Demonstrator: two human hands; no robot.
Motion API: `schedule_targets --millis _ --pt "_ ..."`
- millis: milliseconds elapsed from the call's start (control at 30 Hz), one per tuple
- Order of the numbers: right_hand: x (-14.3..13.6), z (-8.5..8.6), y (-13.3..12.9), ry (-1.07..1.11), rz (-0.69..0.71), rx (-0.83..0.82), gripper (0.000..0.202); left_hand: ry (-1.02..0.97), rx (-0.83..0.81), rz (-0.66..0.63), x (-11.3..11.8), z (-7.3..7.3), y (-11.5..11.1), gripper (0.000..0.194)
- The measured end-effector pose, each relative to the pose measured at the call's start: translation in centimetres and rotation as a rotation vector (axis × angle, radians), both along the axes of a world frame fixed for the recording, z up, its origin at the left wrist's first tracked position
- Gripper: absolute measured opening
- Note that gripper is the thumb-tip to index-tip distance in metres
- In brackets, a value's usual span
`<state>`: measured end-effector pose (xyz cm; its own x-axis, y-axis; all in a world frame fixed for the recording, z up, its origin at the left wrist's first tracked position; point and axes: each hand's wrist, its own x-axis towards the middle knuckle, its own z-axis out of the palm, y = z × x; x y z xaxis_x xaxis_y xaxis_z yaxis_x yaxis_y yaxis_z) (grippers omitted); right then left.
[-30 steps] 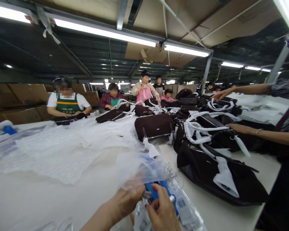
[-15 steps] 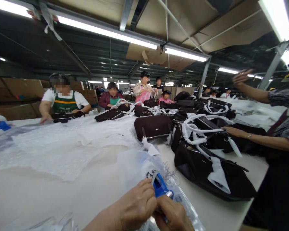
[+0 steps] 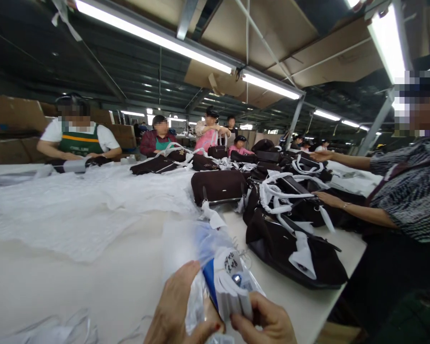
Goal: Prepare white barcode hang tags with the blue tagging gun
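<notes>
At seven o'clock, crinkled thin white plastic sheets lie spread over the smooth pale table. At six o'clock the left hand cups the glossy clear plastic bag from the side, while the right hand, cut off by the lower edge, pinches a stack of small white tags with a blue strip; their print is too blurred to read. At three o'clock soft dark brown bags with white-wrapped straps lie piled.
</notes>
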<state>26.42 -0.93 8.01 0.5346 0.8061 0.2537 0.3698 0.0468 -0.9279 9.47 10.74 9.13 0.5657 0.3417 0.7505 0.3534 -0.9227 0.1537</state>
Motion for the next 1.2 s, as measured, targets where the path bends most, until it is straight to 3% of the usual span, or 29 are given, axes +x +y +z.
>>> schedule_targets --millis 33,100,167,233,333,433,567,700,833,900,1000,1067,1200 --pt "-0.3 0.1 0.2 -0.015 -0.009 0.006 0.019 0.004 0.03 0.019 -0.5 -1.8 -0.7 0.074" --pt "-0.7 0.4 0.6 -0.047 0.003 -0.004 0.019 0.088 0.196 -0.047 -1.2 -4.9 -2.4 0.053" --pt "-1.1 0.6 0.8 -0.073 0.029 -0.028 0.019 0.169 0.369 -0.126 -1.2 -7.1 -4.1 0.035" --pt "-1.3 0.7 0.7 -0.098 0.038 -0.041 0.019 0.215 0.441 -0.175 -0.9 -8.3 -5.4 0.03" --pt "-1.3 0.9 0.1 -0.126 0.054 -0.046 0.018 0.182 0.384 -0.179 -0.2 -9.0 -5.9 0.027" --pt "-1.3 0.9 -0.5 -0.126 0.077 -0.025 0.016 0.173 0.341 -0.198 0.0 -8.8 -5.3 0.031" --pt "-1.4 0.7 -1.3 -0.118 0.083 0.015 0.015 0.324 0.282 -0.274 -0.1 -7.0 -3.9 0.038" --pt "-1.6 0.5 -2.0 -0.005 0.038 0.062 0.013 0.438 0.174 -0.153 0.4 -5.9 -2.7 0.044" --pt "-1.7 0.9 -2.9 0.059 0.0 0.081 0.012 0.467 0.051 -0.063 0.7 -6.5 -2.4 0.059" --pt "-1.8 1.2 -3.3 0.068 -0.016 0.088 0.013 0.391 -0.064 -0.091 0.7 -6.8 -2.5 0.05" --pt "-1.8 1.6 -4.0 0.093 -0.032 0.093 0.015 0.123 -0.449 -0.118 0.6 -6.3 -2.2 0.037" --pt "-1.8 1.7 -4.3 0.109 -0.033 0.091 0.016 -0.039 -0.668 -0.056 0.6 -5.4 -1.4 0.032" --pt "-1.8 1.9 -4.7 0.146 -0.038 0.085 0.017 -0.137 -0.791 0.088 0.9 -3.3 1.0 0.028"
